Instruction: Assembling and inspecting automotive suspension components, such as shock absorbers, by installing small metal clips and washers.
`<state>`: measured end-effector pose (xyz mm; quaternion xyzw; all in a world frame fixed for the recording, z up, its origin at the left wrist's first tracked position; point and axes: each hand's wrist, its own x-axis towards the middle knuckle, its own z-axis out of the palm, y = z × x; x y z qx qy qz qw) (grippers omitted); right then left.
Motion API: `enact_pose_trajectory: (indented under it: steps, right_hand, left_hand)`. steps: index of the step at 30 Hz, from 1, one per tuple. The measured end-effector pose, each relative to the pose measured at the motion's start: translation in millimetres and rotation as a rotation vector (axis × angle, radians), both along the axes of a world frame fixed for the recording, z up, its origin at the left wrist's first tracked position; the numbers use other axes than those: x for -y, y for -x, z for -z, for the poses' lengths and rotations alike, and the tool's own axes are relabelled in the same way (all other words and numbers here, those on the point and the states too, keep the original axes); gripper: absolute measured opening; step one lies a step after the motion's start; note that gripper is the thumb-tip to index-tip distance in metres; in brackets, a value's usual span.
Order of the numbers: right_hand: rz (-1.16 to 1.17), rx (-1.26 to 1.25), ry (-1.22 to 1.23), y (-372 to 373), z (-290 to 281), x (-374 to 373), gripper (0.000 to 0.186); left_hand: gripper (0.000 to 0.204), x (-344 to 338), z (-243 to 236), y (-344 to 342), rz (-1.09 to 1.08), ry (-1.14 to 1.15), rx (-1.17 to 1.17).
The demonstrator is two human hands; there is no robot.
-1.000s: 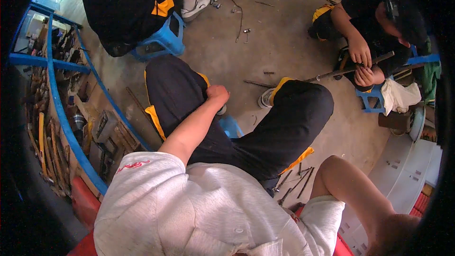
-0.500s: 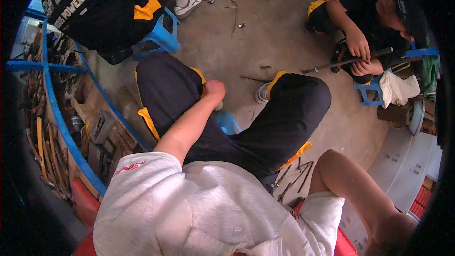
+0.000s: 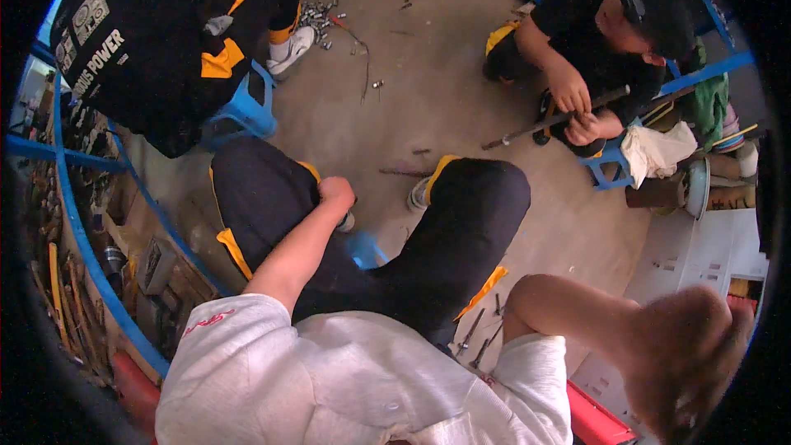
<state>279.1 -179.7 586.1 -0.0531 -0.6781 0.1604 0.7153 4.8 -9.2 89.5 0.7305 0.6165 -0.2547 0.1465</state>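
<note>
Resting on the inside of my left knee, on the black trousers (image 3: 272, 198), is my left hand (image 3: 336, 196), fingers curled; whatever they might hold is hidden. My right hand (image 3: 688, 346) is raised close to the camera at the lower right, blurred and dark, so its fingers are unclear. A small blue stool (image 3: 363, 249) shows between my legs. Several metal bars (image 3: 474, 334) lie on the floor beside my right hip.
Co-workers sit on low stools at upper left (image 3: 140, 49) and upper right (image 3: 581, 58); the latter holds a metal rod (image 3: 519, 133). Small metal parts (image 3: 321, 21) lie on the concrete floor (image 3: 412, 99). A blue-framed rack (image 3: 62, 198) stands left; white cabinets (image 3: 676, 251) stand right.
The view has shifted, showing more of both co-workers. My right hand has swung further into view, nearer the camera. My left hand stays at my knee.
</note>
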Motion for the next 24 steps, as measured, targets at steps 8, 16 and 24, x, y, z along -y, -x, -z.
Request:
enact_pose_trajectory:
  steps: [8, 16, 24]
  right_hand:
    - [0.430, -0.193, 0.536, 51.0, 81.3, -98.0, 0.016]
    - [0.483, 0.292, 0.878, 87.6, 175.0, -182.1, 0.020]
    - [0.366, 1.036, 0.755, 120.4, 290.2, -212.6, 0.023]
  left_hand:
    - [0.059, 11.9, -17.2, -5.4, -0.097, -0.280, 0.353]
    - [0.045, 19.1, 15.4, 2.5, -0.247, -0.258, 0.524]
    - [0.032, -1.0, 41.5, 10.4, -0.798, -0.391, 0.623]
